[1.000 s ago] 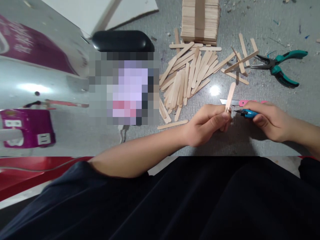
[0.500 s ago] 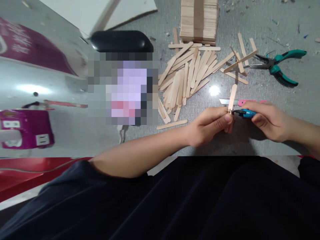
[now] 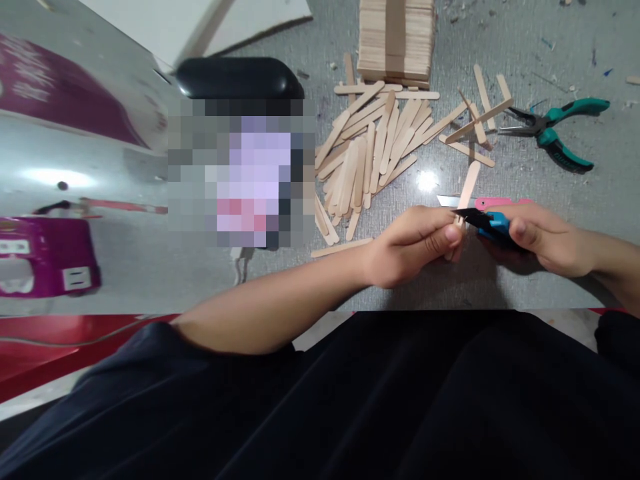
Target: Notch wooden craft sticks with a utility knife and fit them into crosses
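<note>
My left hand (image 3: 407, 247) is closed, pinching a wooden craft stick (image 3: 469, 185) between thumb and fingers. The stick stands up at a slant, and pale wood also shows below the thumb. In my right hand (image 3: 555, 241) are small blue-handled pliers (image 3: 493, 225). Their dark jaws reach across the stick just above my left thumb; whether they bite into it I cannot tell. Behind the pliers lies a pink utility knife (image 3: 500, 202) with its blade out, partly hidden by my right hand.
Loose craft sticks (image 3: 357, 173) lie in a heap beyond my left hand, below a banded stack of sticks (image 3: 395, 40). Several sticks lie crossed (image 3: 480, 123) near green-handled long-nose pliers (image 3: 545, 130). To the left are a black case (image 3: 240, 78) and a purple power socket (image 3: 50, 257).
The blue pliers have turned in my right hand, so their dark jaws now show broader across the stick. The stick leans further right. My right hand has shifted slightly right.
</note>
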The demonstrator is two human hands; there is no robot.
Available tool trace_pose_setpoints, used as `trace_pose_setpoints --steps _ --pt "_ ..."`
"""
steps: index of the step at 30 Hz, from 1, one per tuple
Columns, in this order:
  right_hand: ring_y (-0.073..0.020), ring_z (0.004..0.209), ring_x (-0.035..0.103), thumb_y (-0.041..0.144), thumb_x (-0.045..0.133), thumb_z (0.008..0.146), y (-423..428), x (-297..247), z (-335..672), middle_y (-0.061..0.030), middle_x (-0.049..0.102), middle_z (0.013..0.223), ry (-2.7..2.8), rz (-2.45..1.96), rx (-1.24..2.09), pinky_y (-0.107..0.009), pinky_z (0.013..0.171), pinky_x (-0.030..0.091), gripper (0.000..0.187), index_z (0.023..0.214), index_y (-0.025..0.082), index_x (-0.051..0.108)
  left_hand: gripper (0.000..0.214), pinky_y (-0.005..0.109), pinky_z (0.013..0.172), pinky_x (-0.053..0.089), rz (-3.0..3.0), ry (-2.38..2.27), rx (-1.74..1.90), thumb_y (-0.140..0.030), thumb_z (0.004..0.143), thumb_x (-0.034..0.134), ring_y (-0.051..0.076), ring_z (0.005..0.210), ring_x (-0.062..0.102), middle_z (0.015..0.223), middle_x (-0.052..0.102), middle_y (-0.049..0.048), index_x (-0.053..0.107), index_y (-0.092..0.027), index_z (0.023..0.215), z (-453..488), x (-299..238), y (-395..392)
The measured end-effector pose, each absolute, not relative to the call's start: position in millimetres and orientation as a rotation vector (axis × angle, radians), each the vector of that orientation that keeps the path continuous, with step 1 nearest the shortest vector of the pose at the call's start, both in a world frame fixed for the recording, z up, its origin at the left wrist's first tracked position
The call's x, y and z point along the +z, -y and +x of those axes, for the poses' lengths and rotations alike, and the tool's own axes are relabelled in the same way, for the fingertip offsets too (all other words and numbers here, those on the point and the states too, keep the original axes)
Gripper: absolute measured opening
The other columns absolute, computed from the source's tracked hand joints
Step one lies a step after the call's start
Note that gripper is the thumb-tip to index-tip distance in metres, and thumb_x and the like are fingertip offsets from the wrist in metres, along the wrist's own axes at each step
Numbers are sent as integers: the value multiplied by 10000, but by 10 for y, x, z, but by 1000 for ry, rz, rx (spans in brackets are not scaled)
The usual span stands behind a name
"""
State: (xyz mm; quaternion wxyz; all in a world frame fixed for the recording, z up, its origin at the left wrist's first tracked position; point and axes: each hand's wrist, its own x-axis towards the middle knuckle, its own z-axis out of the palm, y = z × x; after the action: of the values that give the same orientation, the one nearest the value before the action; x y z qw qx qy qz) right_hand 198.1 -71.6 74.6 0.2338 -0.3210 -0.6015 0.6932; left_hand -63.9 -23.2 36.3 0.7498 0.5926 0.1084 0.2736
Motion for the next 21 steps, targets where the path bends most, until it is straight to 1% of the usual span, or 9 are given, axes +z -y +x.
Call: trace_pose_setpoints --steps 4,7,9,11,13,15,17,19,21 --pt "-152 742 596 718 436 1223 731 694 2040 0 646 890 2033 -993 1353 -308 679 462 568 1159 223 706 507 279 522 403 1226 -295 586 -561 1178 655 106 554 511 732 636 10 687 -192 833 -657 429 247" --pt "-163 666 601 590 502 1237 753 647 2083 10 672 879 2160 -1030 1037 -334 625 432 378 1297 255 666 494 261 525 414 1193 -290 611 -541 1170 680 96 555 523 735 634 6 692 -186 825 -659 438 249" --pt "-168 639 589 501 609 1202 762 630 2096 25 665 878 2144 -1038 1029 -335 592 420 278 1386 292 621 497 260 519 411 1185 -295 615 -552 1163 689 99 550 525 721 626 4 697 -189 824 -657 423 244" --pt "-160 602 539 380 690 1147 763 626 2095 56 602 850 2053 -1020 1130 -317 559 398 387 1504 351 543 506 267 515 404 1170 -311 624 -569 1153 698 103 541 517 706 621 5 700 -189 818 -652 400 235" --pt "-165 654 565 259 706 1105 758 622 2088 53 594 901 1947 -985 1232 -298 581 454 597 1622 417 454 514 275 519 397 1146 -327 645 -573 1143 711 101 531 506 697 619 6 697 -184 807 -644 382 224" --pt "-188 831 672 203 672 1105 753 607 2078 -4 679 1122 1886 -946 1302 -321 700 588 711 1710 457 399 517 277 516 381 1113 -337 672 -562 1134 725 98 520 496 680 613 3 683 -179 789 -630 377 210" --pt "-209 1017 735 215 643 1131 753 576 2066 -68 692 1398 1856 -915 1371 -365 835 672 735 1775 447 374 519 272 507 359 1080 -341 701 -538 1139 721 93 511 486 655 598 -4 660 -179 769 -613 381 195" --pt "-224 1127 767 260 623 1158 762 536 2052 -114 643 1605 1813 -908 1432 -366 859 698 753 1830 426 325 525 268 500 343 1051 -346 733 -521 1149 707 88 497 474 625 575 -14 641 -182 753 -598 389 179" --pt "-239 1188 788 315 619 1175 780 498 2041 -143 561 1765 1750 -946 1465 -342 819 700 815 1874 442 220 519 265 493 334 1019 -365 752 -510 1148 710 86 486 464 608 559 -22 638 -185 750 -589 391 166"
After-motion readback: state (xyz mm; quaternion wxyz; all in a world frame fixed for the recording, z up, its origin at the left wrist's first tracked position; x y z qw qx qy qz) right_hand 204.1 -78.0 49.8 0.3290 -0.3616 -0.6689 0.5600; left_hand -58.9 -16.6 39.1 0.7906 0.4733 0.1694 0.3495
